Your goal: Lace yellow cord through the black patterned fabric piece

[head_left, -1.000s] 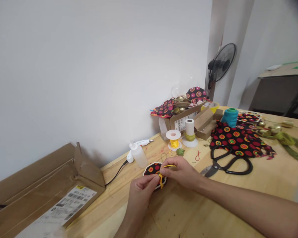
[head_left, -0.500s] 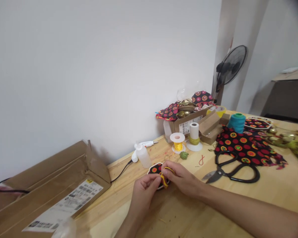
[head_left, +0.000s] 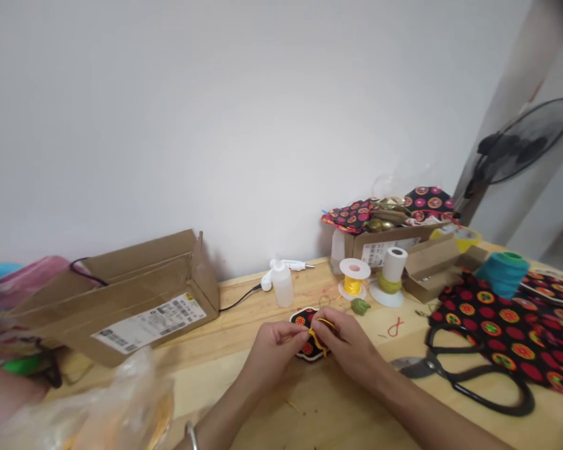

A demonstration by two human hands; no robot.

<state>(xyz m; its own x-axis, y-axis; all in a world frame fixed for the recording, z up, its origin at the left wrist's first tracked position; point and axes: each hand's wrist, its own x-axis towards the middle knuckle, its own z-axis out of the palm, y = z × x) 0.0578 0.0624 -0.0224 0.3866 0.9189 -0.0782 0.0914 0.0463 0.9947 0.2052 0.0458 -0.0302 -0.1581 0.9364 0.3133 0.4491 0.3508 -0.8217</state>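
Note:
Both my hands meet over a small black patterned fabric piece [head_left: 302, 317] with a pale edge, which lies on the wooden table. My left hand [head_left: 278, 347] pinches a yellow cord [head_left: 315, 338] between thumb and forefinger. From the other side, my right hand [head_left: 344, 342] is closed on the same cord, and a loop of it shows above the fingers. The cord crosses the face of the fabric piece, with loose ends hanging toward its lower right. My fingers hide part of the fabric and the exact point where the cord crosses.
Black-handled scissors [head_left: 455, 369] lie open to the right, by patterned cloth [head_left: 492, 331]. Behind my hands stand a yellow cord spool [head_left: 354, 284], a green cord spool [head_left: 388, 289] and a clear bottle [head_left: 282, 284]. A cardboard box [head_left: 169, 275] and plastic bag [head_left: 122, 400] are at left.
My view has swung left, so more of the left box and a plastic bag show. My hands stay pinched on the yellow cord, drawn close together over the fabric piece.

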